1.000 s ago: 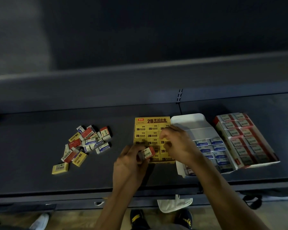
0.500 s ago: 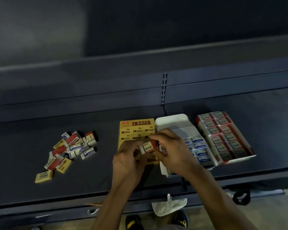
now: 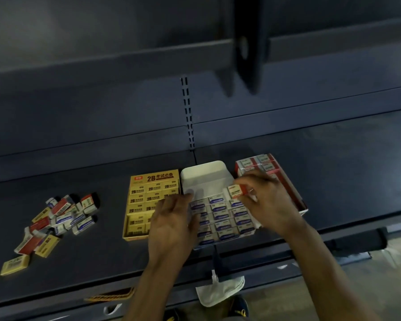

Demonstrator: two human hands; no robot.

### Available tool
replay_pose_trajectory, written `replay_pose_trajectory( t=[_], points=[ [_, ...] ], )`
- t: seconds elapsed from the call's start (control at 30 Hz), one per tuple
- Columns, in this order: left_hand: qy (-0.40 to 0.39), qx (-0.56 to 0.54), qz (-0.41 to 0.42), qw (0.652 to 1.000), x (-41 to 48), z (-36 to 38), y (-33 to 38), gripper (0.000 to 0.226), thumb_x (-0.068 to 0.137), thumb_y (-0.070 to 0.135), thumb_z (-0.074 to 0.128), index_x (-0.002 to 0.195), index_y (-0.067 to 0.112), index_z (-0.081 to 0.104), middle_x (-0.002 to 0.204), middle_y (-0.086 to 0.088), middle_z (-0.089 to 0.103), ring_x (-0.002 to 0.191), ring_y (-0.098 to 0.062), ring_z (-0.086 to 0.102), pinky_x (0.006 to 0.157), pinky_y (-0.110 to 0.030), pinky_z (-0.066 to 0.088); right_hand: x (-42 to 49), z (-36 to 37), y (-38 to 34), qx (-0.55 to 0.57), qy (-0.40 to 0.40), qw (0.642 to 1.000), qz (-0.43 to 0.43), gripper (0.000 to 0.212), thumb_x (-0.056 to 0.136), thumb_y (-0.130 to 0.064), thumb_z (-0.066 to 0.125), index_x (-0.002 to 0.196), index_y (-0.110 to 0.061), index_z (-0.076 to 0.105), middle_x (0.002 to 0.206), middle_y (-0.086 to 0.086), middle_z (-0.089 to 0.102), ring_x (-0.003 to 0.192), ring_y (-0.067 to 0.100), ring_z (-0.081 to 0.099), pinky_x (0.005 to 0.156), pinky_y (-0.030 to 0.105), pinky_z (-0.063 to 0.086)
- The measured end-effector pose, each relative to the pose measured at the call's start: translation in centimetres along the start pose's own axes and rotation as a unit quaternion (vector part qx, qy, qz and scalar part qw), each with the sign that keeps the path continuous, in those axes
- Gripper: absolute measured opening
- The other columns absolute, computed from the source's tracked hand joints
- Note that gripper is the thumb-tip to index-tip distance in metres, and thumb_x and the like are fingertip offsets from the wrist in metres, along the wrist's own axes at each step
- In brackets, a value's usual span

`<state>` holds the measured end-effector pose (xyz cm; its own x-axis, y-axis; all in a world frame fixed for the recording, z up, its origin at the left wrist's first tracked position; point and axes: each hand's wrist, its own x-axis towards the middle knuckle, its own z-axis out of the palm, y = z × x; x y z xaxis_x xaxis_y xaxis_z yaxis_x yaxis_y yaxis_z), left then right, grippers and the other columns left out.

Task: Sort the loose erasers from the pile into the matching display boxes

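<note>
Red eraser point(image 3: 237, 191) gone from left hand point(image 3: 171, 218) to right hand point(image 3: 266, 202), carried rightward off yellow box point(image 3: 153, 178). Pile point(image 3: 56, 223) far out at 9 o'clock. Left hand loose, empty, blurred. Right hand pinches eraser above white box point(image 3: 204, 174) far corner, long axis 9-to-3. Red box point(image 3: 292, 192) close at 2 o'clock, nearest right hand; free slot hidden under hand.

Dim, soft, motion-blurred; wide-angle edge distortion

Right hand point(image 3: 269, 205) pinches red eraser point(image 3: 236, 190) over white box point(image 3: 204, 174) (red box point(image 3: 291, 189) just beside); left hand point(image 3: 171, 218) relaxed.
</note>
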<state>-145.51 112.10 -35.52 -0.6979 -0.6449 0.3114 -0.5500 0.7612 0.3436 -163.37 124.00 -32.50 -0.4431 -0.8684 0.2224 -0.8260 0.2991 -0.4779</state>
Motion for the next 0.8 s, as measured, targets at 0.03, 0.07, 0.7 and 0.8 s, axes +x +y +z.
replay_pose_trajectory(
  t=[0.03, 0.07, 0.7, 0.8],
  points=[
    [0.000, 0.009, -0.001, 1.000, 0.0, 0.2, 0.3, 0.044, 0.071, 0.019, 0.075, 0.113, 0.013, 0.064, 0.102, -0.007, 0.064, 0.091, -0.029, 0.058, 0.071, -0.039, 0.052, -0.1, -0.7, 0.8, -0.006, 0.005, 1.000, 0.009, 0.022, 0.078, -0.009, 0.072, 0.100, -0.011, 0.067, 0.098, 0.006, 0.067, 0.081, 0.021, 0.067, 0.069, 0.019, 0.046],
    [0.000, 0.015, -0.004, 1.000, 0.0, 0.4, 0.5, 0.044, 0.072, 0.019, 0.075, 0.114, 0.013, 0.063, 0.103, -0.007, 0.064, 0.092, -0.029, 0.057, 0.072, -0.041, 0.052, -0.1, -1.3, 1.6, -0.015, 0.012, 1.000, 0.020, 0.023, 0.076, -0.006, 0.072, 0.098, -0.009, 0.067, 0.097, 0.008, 0.068, 0.079, 0.023, 0.067, 0.069, 0.023, 0.050],
    [0.009, -0.021, -0.042, 0.999, -1.0, 2.3, 2.9, 0.035, 0.075, 0.022, 0.075, 0.108, 0.017, 0.065, 0.106, -0.004, 0.064, 0.095, -0.028, 0.058, 0.072, -0.042, 0.054, 0.8, -2.4, 8.8, -0.068, -0.005, 0.993, 0.100, 0.026, 0.088, -0.006, 0.058, 0.111, -0.012, 0.067, 0.117, 0.004, 0.062, 0.102, 0.018, 0.058, 0.083, 0.019, 0.036],
    [0.012, -0.022, -0.034, 0.999, -0.9, 2.7, 3.1, 0.031, 0.075, 0.022, 0.076, 0.104, 0.016, 0.066, 0.103, -0.004, 0.065, 0.092, -0.028, 0.059, 0.073, -0.040, 0.053, 0.7, -2.1, 9.1, -0.058, 0.013, 0.993, 0.100, 0.026, 0.086, -0.004, 0.060, 0.108, -0.013, 0.070, 0.117, 0.003, 0.062, 0.106, 0.021, 0.056, 0.089, 0.026, 0.041]
  ],
)
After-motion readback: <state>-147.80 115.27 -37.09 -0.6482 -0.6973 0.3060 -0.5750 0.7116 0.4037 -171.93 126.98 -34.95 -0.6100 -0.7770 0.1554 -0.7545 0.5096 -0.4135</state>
